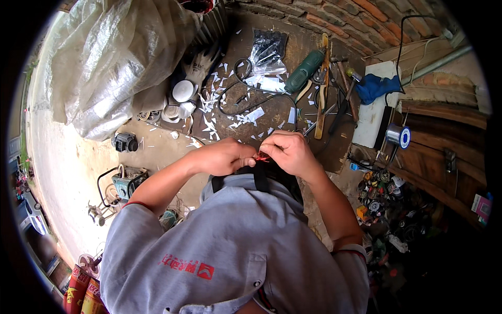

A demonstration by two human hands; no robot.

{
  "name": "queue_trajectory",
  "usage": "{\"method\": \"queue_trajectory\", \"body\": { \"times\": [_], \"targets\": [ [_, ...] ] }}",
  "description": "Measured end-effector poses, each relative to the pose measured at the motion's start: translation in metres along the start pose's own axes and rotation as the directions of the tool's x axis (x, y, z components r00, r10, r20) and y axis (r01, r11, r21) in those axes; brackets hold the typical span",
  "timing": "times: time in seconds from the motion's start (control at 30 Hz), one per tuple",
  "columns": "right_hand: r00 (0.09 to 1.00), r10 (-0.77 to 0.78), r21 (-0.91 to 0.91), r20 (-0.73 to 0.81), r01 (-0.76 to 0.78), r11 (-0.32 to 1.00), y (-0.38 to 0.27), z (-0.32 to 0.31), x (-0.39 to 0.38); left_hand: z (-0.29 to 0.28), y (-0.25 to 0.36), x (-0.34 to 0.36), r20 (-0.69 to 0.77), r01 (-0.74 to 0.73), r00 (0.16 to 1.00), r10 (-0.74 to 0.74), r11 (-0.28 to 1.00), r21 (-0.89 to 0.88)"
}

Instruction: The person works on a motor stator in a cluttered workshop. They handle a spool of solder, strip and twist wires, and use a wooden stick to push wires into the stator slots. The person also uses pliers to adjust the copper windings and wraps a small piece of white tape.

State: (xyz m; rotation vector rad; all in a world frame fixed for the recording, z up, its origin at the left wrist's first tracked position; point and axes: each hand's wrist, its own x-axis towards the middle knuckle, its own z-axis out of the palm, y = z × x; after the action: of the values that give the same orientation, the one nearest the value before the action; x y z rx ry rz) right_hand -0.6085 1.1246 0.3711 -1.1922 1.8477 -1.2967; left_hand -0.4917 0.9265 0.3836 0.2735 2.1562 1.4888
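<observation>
Close to my waist, by the near edge of the worktable (235,47), both hands meet at some thin red strands (261,158) that look like wires. My left hand (226,156) is closed, with its thumb and forefinger pinching the strands. From the other side my right hand (288,152) pinches at the same strands with curled fingers. What lies inside the grips is hidden, and the strands are too small to make out fully. Beyond the hands, a black cord (226,111) loops among white scraps (254,115) and runs toward a green power tool (305,70).
A plastic bag of black pieces (269,49), a wooden strip (322,94) and a blue glove (375,90) lie farther back. A wire spool (398,136) stands at right. Large plastic sheeting (120,63) bulges at left, near tape rolls (171,112) and a small motor (124,141).
</observation>
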Motion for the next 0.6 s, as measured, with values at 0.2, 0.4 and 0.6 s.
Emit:
{"method": "queue_trajectory", "body": {
  "times": [0.2, 0.4, 0.6],
  "targets": [
    [0.885, 0.465, 0.609, -0.01, -0.363, 0.705, 0.007, 0.049, -0.024, 0.029, -0.005, -0.006, -0.266, 0.141, 0.922, -0.281, 0.884, -0.446],
    [0.979, -0.014, -0.224, -0.204, -0.032, 0.974, -0.005, 0.05, -0.026, 0.04, -0.016, 0.0, -0.35, 0.205, 0.923, -0.16, 0.974, 0.096],
    [0.914, 0.32, 0.185, -0.247, -0.28, 0.942, 0.011, 0.02, -0.036, 0.038, -0.032, 0.005, -0.322, 0.048, 0.942, -0.094, 0.988, -0.147]
  ]
}}
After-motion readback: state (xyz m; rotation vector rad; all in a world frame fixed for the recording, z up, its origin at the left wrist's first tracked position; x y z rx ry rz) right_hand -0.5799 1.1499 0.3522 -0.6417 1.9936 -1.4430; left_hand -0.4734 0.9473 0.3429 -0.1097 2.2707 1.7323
